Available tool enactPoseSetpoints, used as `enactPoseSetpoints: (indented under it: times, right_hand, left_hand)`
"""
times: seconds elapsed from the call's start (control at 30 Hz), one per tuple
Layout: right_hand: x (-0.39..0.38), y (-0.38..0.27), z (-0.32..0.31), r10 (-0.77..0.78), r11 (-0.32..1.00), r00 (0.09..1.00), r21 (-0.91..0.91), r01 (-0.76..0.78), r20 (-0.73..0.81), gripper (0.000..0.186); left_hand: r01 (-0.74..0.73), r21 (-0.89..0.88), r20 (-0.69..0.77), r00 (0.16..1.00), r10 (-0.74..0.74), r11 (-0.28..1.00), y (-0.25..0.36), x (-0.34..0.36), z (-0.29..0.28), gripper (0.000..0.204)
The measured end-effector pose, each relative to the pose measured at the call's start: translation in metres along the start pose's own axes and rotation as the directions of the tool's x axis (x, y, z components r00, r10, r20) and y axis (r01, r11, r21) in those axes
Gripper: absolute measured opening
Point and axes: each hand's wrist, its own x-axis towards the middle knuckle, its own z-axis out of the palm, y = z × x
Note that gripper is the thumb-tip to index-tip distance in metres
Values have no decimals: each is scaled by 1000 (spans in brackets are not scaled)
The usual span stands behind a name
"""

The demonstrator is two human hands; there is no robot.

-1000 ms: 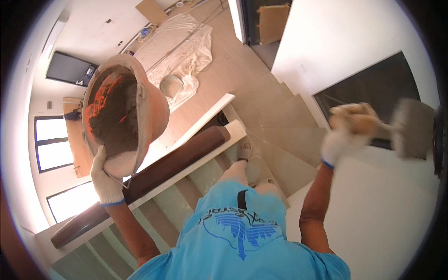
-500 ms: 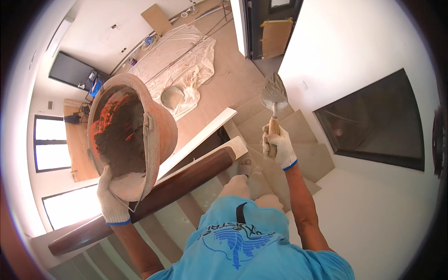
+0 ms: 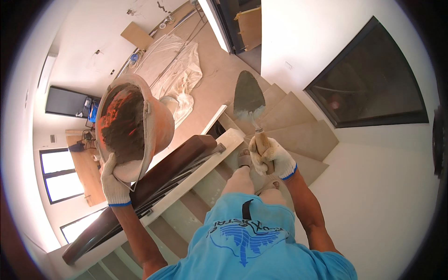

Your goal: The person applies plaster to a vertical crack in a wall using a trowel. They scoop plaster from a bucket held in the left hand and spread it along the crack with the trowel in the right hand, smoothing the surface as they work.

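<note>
while left hand [image 3: 115, 184] has the orange bucket [image 3: 161, 122], right hand [image 3: 276, 159] has the pointing trowel [image 3: 249, 95]

left: thumb over bucket's near rim, other fingers mostly hidden. bucket just ahead of it, dark mortar [image 3: 123, 135] inside. right: wrapped round the wooden handle [image 3: 263, 145]; blade ahead of that hand, long axis running away from body, leaning slightly left. bucket lies left of right hand, apart from blade; left hand is nearer.

Dark lettering [image 3: 249, 226] across blue shirt [image 3: 280, 259], above blue printed emblem [image 3: 242, 241]; letters partly distorted by folds
</note>
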Motion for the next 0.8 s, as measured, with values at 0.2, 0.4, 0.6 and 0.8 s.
enactPoseSetpoints:
  times: [0.2,0.4,0.6,0.8]
  right_hand:
    - [-33,10,17,8,1000,999,10,-8,41,44]
    - [-64,10,19,-54,986,997,-162,45,-51,42]
    - [-94,0,38,-88,958,992,-280,58,-93,40]
    - [-96,7,57,-297,861,936,-477,177,-188,38]
  left_hand:
    - [76,-1,62,995,-75,997,4,7,32,27]
    - [55,-3,159,986,-54,998,-9,7,73,24]
    - [-1,51,265,964,-12,999,-7,-1,117,24]
    - [-10,85,365,931,-22,996,-9,0,144,23]
